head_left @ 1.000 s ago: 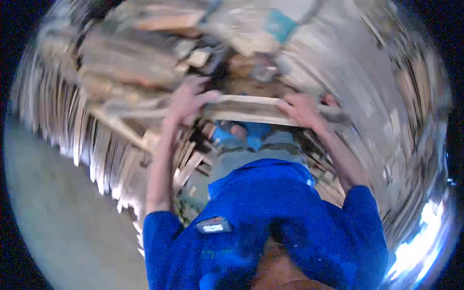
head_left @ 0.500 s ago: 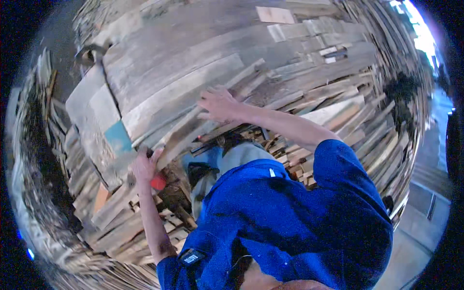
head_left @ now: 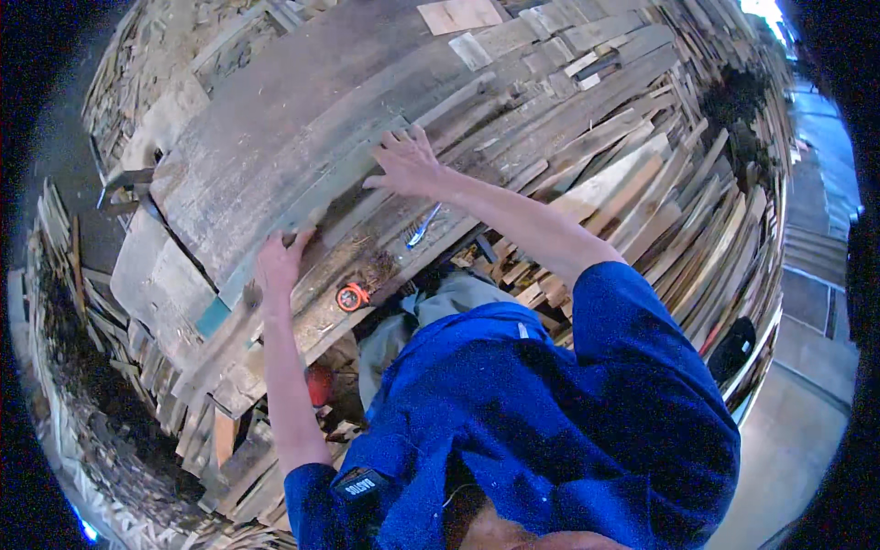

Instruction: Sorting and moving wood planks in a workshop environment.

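Observation:
A long, narrow wooden plank (head_left: 341,176) runs diagonally across the worktable (head_left: 275,137), with both my hands on it. My left hand (head_left: 279,263) grips its nearer left part, thumb apart from the fingers. Further right and away from me, my right hand (head_left: 408,165) lies over the plank, fingers curled toward its far edge. Between my body and the plank, an orange-red round tape measure (head_left: 352,296) rests on the dusty wooden ledge. A blue pen (head_left: 423,226) lies on that ledge, below my right wrist.
Stacked wood strips (head_left: 697,238) fill the right side, and more scraps lie at the left and far edge. A teal patch (head_left: 213,317) marks the table by a dark slot. A red object (head_left: 318,385) sits beside my left forearm. A black item (head_left: 731,350) lies at the right.
The plank has shifted away from my body, with both hands on it. The tape measure and pen now show on the ledge. The whole view has shifted slightly.

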### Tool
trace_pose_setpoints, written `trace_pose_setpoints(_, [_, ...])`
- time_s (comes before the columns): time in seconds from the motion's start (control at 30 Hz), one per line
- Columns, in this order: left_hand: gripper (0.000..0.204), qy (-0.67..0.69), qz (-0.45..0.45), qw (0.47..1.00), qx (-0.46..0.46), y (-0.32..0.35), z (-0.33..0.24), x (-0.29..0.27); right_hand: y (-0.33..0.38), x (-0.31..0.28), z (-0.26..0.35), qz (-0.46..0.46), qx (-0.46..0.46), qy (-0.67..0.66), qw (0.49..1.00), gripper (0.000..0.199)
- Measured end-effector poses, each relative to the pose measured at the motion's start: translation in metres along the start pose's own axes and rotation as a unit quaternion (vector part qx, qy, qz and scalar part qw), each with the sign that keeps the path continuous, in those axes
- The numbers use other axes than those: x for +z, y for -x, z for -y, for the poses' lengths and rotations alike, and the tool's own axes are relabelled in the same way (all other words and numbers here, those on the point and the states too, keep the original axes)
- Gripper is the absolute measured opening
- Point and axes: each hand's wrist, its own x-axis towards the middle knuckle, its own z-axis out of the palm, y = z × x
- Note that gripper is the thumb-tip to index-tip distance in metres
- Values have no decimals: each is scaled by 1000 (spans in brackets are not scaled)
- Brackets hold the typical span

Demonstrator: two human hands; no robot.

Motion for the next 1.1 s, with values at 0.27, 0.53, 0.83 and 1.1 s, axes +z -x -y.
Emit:
trace_pose_setpoints(0.27, [66, -33, -12, 998, 46, -35, -17, 56, 4, 24, -32, -11, 74, -11, 997, 64])
trace_pose_setpoints(0.53, [62, 12, -41, 998, 53, -38, -21, 93, -10, 39, -45, 63, 94, 14, 993, 58])
trace_pose_setpoints(0.83, [64, 23, -292, 955, 40, 2, -16, 129, -18, 73, -73, 45, 40, 65, 996, 68])
trace_pose_setpoints(1.1, [67, 26, -271, 962, 5, 1, -14, 138, -25, 65, -56, 53, 43, 96, 993, 64])
